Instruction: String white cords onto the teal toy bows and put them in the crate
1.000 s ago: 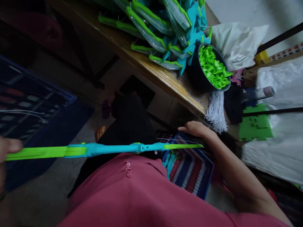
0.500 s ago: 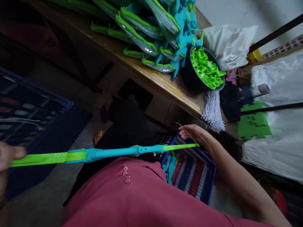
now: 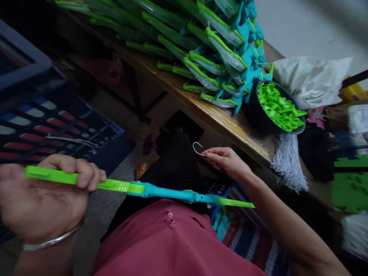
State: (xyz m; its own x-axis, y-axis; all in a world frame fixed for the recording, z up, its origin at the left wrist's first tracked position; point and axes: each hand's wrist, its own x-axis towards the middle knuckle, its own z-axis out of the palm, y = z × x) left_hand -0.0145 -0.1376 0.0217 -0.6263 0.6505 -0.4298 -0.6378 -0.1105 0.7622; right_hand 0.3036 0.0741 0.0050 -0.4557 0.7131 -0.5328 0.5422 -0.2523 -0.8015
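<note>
My left hand [image 3: 43,195] is closed round the green end of a long toy bow [image 3: 161,191], green at both tips and teal in the middle, held level across my lap. My right hand [image 3: 227,161] hovers above the bow's right half and pinches a thin white string [image 3: 197,148] that curls into a small loop at its end. A bangle sits on my left wrist.
A wooden table [image 3: 212,115] carries a heap of bagged green and teal bows [image 3: 207,50], a dark bowl of small green parts [image 3: 276,111] and a bundle of white strings [image 3: 287,161]. Blue crates stand at the left [image 3: 57,122] and by my right leg [image 3: 253,241].
My left hand has come into view, gripping the bow nearer its middle. My right hand has lifted off the bow's right tip and moved left, drawing up a curled string.
</note>
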